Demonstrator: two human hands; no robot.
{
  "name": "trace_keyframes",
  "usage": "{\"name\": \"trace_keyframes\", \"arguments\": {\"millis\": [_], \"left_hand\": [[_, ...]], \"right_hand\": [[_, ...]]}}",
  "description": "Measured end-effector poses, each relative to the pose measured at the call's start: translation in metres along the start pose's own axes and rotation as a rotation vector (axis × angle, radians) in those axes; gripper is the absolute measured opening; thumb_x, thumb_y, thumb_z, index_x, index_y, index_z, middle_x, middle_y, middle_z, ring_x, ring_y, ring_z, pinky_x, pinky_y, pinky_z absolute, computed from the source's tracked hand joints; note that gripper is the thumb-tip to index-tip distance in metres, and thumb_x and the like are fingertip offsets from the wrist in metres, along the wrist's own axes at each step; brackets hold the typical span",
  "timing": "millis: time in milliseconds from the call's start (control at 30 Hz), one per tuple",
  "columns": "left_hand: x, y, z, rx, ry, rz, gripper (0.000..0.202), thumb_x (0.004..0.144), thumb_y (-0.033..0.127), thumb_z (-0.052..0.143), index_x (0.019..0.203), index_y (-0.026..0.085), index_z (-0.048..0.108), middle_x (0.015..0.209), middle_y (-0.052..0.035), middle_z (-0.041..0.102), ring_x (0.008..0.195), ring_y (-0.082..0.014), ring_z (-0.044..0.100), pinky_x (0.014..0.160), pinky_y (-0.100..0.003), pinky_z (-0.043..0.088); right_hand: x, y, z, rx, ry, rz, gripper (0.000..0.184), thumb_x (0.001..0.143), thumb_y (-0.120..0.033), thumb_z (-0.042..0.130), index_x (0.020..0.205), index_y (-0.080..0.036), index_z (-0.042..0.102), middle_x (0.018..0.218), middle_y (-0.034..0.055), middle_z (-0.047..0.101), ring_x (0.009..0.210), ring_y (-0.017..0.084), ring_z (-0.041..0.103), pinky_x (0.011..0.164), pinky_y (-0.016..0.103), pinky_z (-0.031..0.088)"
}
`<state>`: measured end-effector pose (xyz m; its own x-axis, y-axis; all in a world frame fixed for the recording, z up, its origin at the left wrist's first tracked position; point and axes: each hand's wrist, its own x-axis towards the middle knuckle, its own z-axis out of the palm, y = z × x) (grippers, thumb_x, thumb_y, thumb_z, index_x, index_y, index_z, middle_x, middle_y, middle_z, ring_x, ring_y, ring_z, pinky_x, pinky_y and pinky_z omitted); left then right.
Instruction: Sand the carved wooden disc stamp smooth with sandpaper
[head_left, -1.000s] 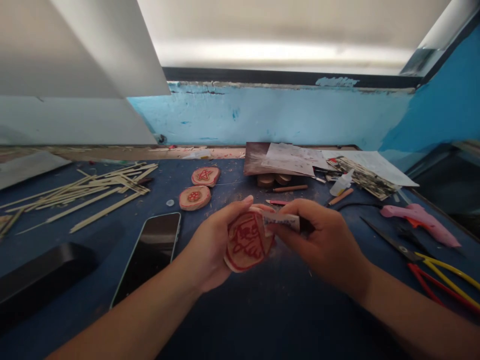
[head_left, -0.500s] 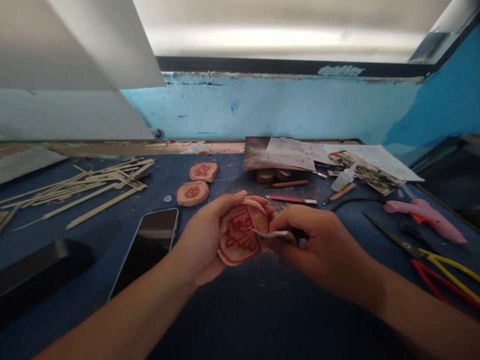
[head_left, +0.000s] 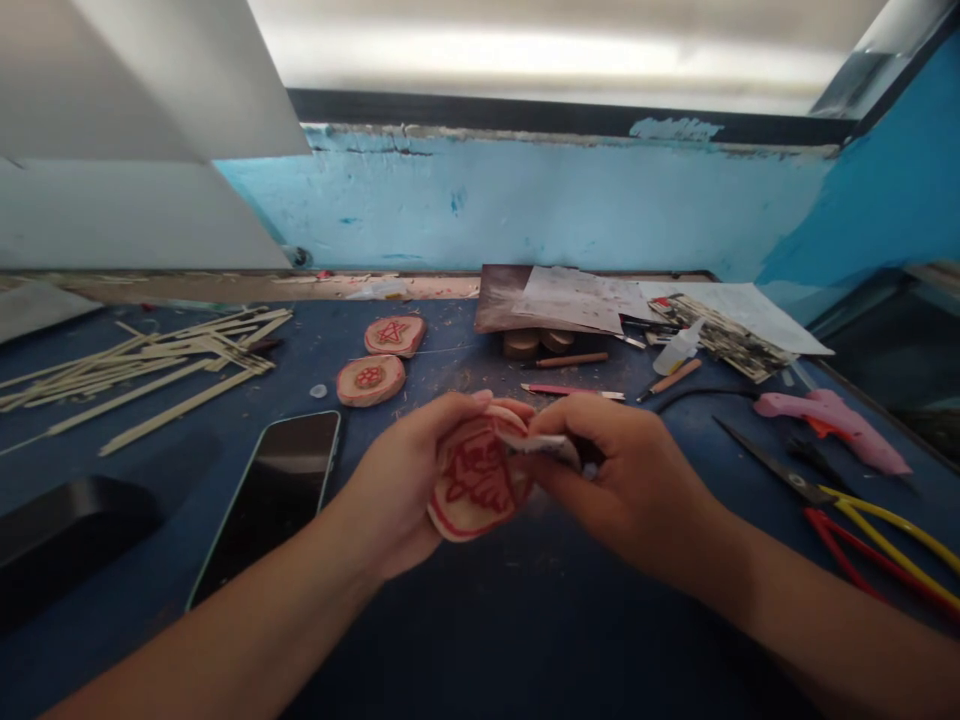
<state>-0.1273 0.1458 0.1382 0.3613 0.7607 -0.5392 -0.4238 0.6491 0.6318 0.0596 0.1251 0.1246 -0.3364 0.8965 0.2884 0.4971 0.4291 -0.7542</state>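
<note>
My left hand (head_left: pixel 397 480) cups a round wood slice (head_left: pixel 469 505) from its left side, above the blue tabletop. Red line drawing and a red border cover the face of the slice, which is tilted towards me. Between the thumb and fingers of my right hand (head_left: pixel 619 470) is a small folded piece of whitish paper (head_left: pixel 546 442). Its thin edge touches or nearly touches the upper right of the slice. The right fingertips hide part of the paper and the slice's right edge.
Two more wood slices with red designs (head_left: pixel 371 380) lie behind, near a phone (head_left: pixel 270 490). Thin wooden sticks (head_left: pixel 180 360) are at left. To the right are scissors (head_left: pixel 806 488), a pink glue gun (head_left: pixel 840 425), a small bottle (head_left: pixel 677 350) and a red-handled craft knife (head_left: pixel 574 391).
The paper's tip has moved up along the right part of the slice, and the slice has tilted a little. The whole view has shifted slightly.
</note>
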Motion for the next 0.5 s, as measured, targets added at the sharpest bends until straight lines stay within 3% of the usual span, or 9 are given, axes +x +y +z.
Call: {"name": "trace_keyframes", "arguments": {"millis": [100,233,367,500], "left_hand": [[0.0011,-0.0008,-0.0023,0.042,-0.022,0.032,0.027,0.088,0.028,0.055,0.085,0.014,0.078,0.075,-0.0083,0.075,0.060,-0.0173,0.068,0.057,-0.028,0.057],[0.0012,0.0006,-0.0029,0.045,-0.065,0.031,0.026,0.088,0.026,0.055,0.082,0.015,0.078,0.075,-0.0084,0.075,0.065,-0.0178,0.069,0.065,-0.029,0.060],[0.0002,0.0031,-0.0007,0.070,0.003,0.104,0.027,0.087,0.027,0.054,0.083,0.016,0.078,0.082,-0.0101,0.078,0.063,-0.0192,0.068,0.054,-0.030,0.058],[0.0006,-0.0001,0.0009,0.039,-0.049,0.064,0.029,0.087,0.023,0.052,0.075,0.015,0.076,0.074,-0.0095,0.076,0.062,-0.0185,0.069,0.059,-0.030,0.060]], "right_hand": [[0.0001,0.0002,-0.0015,-0.038,-0.054,-0.012,0.007,0.093,-0.021,0.070,0.087,-0.022,0.071,0.080,-0.0028,0.066,0.072,0.013,0.059,0.065,0.028,0.041],[0.0017,-0.0001,-0.0014,-0.048,0.050,-0.026,0.007,0.092,-0.016,0.070,0.095,-0.022,0.073,0.084,-0.0023,0.068,0.077,0.014,0.060,0.071,0.029,0.042],[0.0020,-0.0009,0.0004,-0.009,-0.064,0.004,0.007,0.093,-0.020,0.071,0.085,-0.022,0.070,0.079,-0.0034,0.066,0.071,0.013,0.057,0.065,0.028,0.040],[0.0023,-0.0005,0.0002,-0.018,0.026,0.034,0.003,0.093,-0.020,0.070,0.092,-0.022,0.072,0.081,-0.0026,0.068,0.072,0.014,0.059,0.065,0.028,0.041]]}}
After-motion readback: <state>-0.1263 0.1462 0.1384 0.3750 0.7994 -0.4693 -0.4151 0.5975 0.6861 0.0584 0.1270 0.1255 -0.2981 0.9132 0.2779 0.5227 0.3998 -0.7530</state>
